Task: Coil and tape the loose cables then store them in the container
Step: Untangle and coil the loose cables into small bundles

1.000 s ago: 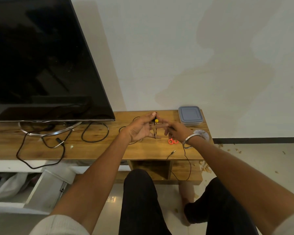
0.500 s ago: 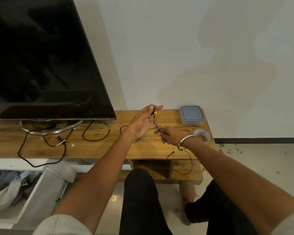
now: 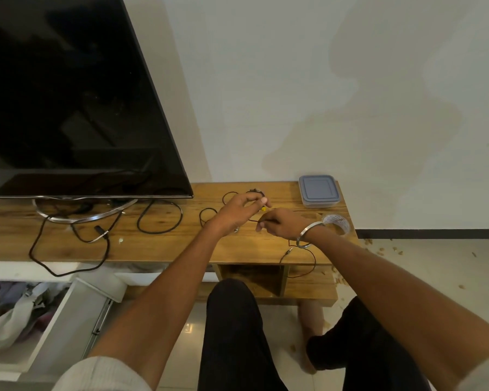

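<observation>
Just me here w/ light ribbed sleeves [image 3: 105, 373] pushed up past my elbows, forearms bare, black trousers [image 3: 235, 334], and a plain silver bangle [image 3: 308, 235] on my right wrist, barefoot btw.

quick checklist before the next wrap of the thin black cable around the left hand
1. Left hand holds the cable end with the yellow plug: ok.
2. Right hand pinches the thin black cable: ok.
3. Free tail can feed in: cannot tell; it hangs over the front edge of the wooden stand.
4. Tape roll within reach, just behind the right wrist: ok.
5. Container ready to take the coil: not ok, its lid is on.
6. Scissors in sight for cutting tape: not ok, none visible now.
</observation>
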Available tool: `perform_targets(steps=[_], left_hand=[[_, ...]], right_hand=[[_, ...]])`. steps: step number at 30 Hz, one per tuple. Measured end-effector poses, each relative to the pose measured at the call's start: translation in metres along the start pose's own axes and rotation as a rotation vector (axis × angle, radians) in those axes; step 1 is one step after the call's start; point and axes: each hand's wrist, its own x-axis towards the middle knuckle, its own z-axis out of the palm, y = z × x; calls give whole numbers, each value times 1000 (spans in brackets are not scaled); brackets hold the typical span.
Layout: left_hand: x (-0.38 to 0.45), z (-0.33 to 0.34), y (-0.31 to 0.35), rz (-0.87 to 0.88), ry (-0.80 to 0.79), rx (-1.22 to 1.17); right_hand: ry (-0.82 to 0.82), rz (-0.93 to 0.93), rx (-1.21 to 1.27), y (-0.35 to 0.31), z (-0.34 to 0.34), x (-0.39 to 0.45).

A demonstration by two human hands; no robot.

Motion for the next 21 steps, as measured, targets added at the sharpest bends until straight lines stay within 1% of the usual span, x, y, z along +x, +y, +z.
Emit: perform_targets(steps=[3,8,14,16,21], left_hand=[[0,-1,-4,-14,0,103],[-6,-5,-3,-28,13,189],[-12,-8,-9,-67,-54,314],[-15,-9,-9,-82,-88,324],[-21,-8,1,-104,-173,256]], right_hand=[[22,-13,10,-1,-6,-4],[49,-14,66,1,-14,-12],[85,-33,82,6,-25,-11],[106,-29,80,9,-29,-9],[155,-39,45,14,-34,-6]])
